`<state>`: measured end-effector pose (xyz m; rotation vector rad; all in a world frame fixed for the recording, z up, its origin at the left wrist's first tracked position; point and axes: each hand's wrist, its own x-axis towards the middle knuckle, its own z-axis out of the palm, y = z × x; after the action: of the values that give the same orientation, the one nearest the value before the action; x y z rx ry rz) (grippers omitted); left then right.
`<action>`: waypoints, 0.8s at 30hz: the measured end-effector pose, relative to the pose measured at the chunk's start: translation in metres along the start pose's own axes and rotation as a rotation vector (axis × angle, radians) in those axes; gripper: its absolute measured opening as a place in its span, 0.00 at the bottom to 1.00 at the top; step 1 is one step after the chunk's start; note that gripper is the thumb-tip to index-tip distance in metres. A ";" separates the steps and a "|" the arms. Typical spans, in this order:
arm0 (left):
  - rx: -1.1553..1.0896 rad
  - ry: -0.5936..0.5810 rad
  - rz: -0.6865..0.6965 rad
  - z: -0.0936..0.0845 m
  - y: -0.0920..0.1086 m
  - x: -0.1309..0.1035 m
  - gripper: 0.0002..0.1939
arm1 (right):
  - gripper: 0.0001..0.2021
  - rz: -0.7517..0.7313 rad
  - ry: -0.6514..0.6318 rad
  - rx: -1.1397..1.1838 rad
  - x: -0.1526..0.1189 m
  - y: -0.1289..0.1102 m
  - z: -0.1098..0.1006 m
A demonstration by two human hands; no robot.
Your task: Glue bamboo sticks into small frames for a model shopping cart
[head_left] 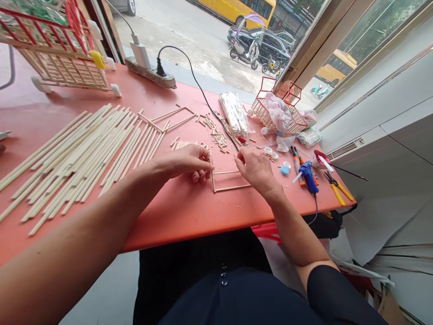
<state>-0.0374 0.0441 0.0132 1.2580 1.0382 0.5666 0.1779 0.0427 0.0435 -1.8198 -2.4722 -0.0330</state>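
Note:
A small rectangular frame of thin wooden sticks (232, 188) lies on the red table in front of me. My left hand (189, 161) is closed at its left end, thumb and fingers pinching a wooden stick (212, 163) at the far corner. Over the right part of the frame is my right hand (255, 170), which hides that end. Its thumb and fingers are pinched together, and what they hold is too small to make out. Just beyond my left hand lies a row of short sticks (186, 145). Another stick frame (169, 119) rests farther back.
Many long sticks (74, 158) cover the table's left side. Cut pieces (218, 135) lie under a black cable (203, 92). A blue glue gun (307, 176) and yellow-handled pliers (338, 189) lie right. Stick-built carts (64, 67) stand at the back left and right.

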 end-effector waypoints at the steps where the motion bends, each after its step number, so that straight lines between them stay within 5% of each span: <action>1: -0.004 -0.001 -0.003 0.000 0.000 0.000 0.11 | 0.07 -0.021 -0.016 -0.021 0.005 0.002 0.002; 5: -0.004 0.000 -0.031 0.000 0.001 -0.001 0.12 | 0.04 -0.122 -0.025 0.023 0.011 0.007 0.010; 11: 0.037 0.011 -0.053 0.000 0.002 -0.002 0.09 | 0.04 -0.539 0.058 0.230 -0.009 0.012 0.014; 24: 0.040 -0.028 -0.022 -0.006 -0.006 0.002 0.13 | 0.05 -0.600 0.107 0.180 -0.007 0.012 0.034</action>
<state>-0.0428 0.0468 0.0074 1.2844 1.0436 0.5125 0.1903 0.0412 0.0090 -0.9366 -2.7325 0.0563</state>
